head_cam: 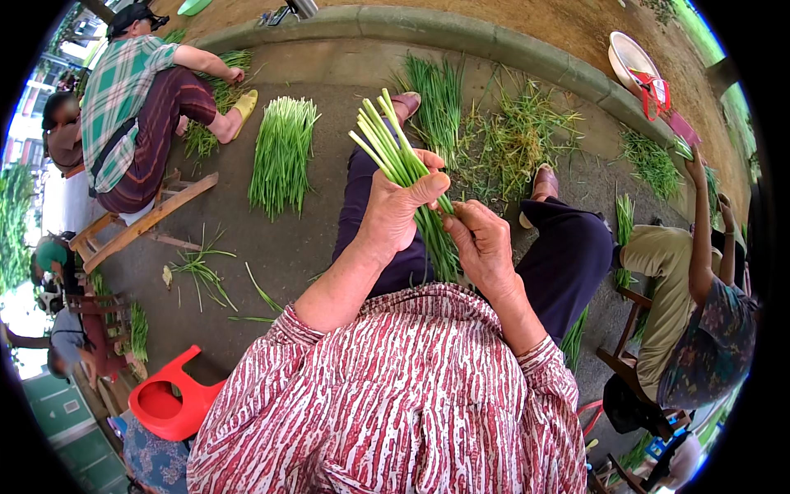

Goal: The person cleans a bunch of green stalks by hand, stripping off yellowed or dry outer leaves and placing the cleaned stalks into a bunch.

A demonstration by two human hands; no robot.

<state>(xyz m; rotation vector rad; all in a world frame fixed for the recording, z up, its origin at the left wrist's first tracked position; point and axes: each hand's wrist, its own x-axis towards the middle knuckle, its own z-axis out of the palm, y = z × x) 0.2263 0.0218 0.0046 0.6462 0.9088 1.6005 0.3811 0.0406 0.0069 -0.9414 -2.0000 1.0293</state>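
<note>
My left hand (401, 207) is closed around a bunch of green stalks with pale cut ends (386, 139), which look like garlic chives. The pale ends point up and away from me, while the leaves hang down between my knees. Just below, my right hand (478, 238) pinches at the side of the same bunch with thumb and forefinger. On the ground to the left lies a neat pile of similar stalks (281, 157), pale ends away from me. Beyond my left shoe another heap of stalks (438, 102) lies beside loose, partly yellowed leaves (518, 136).
A concrete kerb (432, 26) curves across the far side, with a white basin (632, 62) beyond it. At left a person in a checked shirt (123, 105) sits on a wooden chair (148, 225). Another person (703, 339) sits at right. A red plastic chair (170, 395) stands behind left.
</note>
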